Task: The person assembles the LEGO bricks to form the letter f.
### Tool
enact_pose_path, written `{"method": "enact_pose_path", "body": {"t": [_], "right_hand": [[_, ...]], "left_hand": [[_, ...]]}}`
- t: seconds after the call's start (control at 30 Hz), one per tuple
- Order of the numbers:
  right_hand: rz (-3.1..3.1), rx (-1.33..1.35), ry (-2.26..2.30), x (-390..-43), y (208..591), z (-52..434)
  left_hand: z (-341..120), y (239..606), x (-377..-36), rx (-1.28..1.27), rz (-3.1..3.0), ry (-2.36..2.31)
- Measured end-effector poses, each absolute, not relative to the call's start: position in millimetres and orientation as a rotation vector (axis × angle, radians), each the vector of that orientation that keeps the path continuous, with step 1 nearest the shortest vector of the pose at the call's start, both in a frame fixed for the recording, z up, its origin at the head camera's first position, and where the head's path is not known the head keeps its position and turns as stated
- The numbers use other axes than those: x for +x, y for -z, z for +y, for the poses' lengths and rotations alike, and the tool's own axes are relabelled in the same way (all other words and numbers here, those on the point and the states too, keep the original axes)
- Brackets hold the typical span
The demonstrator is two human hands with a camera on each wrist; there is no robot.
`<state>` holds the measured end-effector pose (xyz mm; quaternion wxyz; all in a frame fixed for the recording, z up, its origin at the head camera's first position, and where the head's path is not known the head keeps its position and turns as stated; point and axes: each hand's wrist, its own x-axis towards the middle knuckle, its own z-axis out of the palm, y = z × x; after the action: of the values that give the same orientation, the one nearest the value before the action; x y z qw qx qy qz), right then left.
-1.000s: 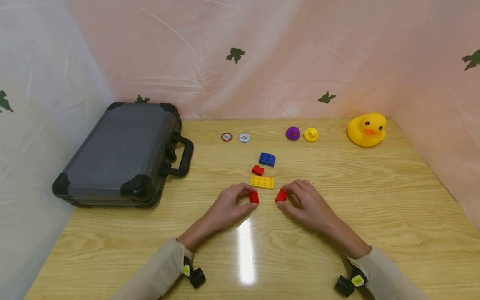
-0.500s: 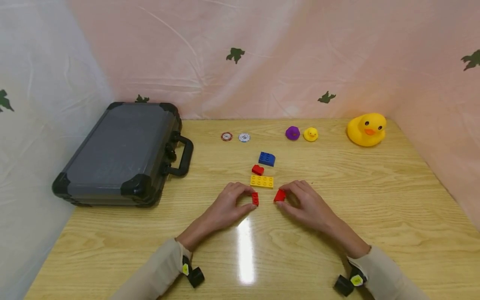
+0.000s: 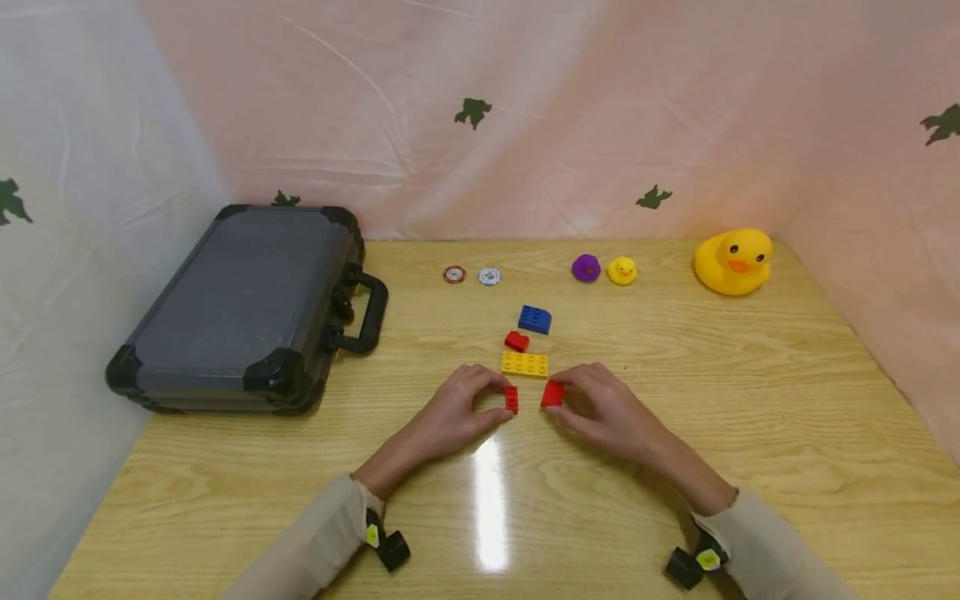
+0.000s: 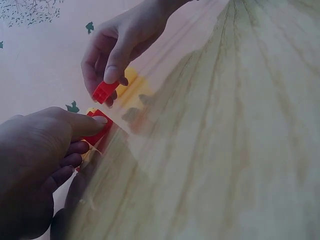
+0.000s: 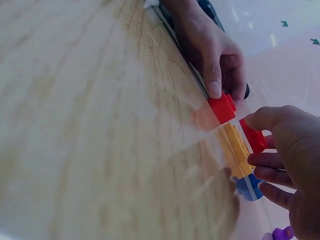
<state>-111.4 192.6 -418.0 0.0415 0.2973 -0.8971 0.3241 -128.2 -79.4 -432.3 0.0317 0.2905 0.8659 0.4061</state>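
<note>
My left hand (image 3: 465, 408) pinches a small red brick (image 3: 512, 399) just above the wooden table (image 3: 675, 433); the left wrist view shows that brick (image 4: 97, 131) under the thumb. A few centimetres to its right, my right hand (image 3: 600, 408) pinches a second red brick (image 3: 552, 394), which the right wrist view shows (image 5: 253, 135) beside the left hand's brick (image 5: 222, 108). A narrow gap separates the two bricks. Just behind them lie a yellow flat brick (image 3: 524, 364), another red brick (image 3: 516, 341) and a blue brick (image 3: 534, 319).
A closed dark case (image 3: 240, 308) with a handle lies at the left. Along the back stand two poker chips (image 3: 471, 275), a purple duck (image 3: 586, 267), a small yellow duck (image 3: 622, 270) and a large yellow duck (image 3: 733, 261). Plastic sheeting walls the table in.
My right hand has brought its red brick slightly left, toward the left hand's brick. The left hand has turned its brick a little and nudged it right.
</note>
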Motion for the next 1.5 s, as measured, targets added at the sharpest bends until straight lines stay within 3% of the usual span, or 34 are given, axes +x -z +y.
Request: {"method": "enact_pose_path", "body": {"t": [0.5, 1.5], "right_hand": [[-2.678, 1.047, -0.976, -114, 415, 175], [-2.63, 1.062, -1.0, -118, 414, 156]], "left_hand": [[-80, 434, -129, 0.915, 2.663, -1.252], [-80, 433, -128, 0.874, 2.637, -1.238]]}}
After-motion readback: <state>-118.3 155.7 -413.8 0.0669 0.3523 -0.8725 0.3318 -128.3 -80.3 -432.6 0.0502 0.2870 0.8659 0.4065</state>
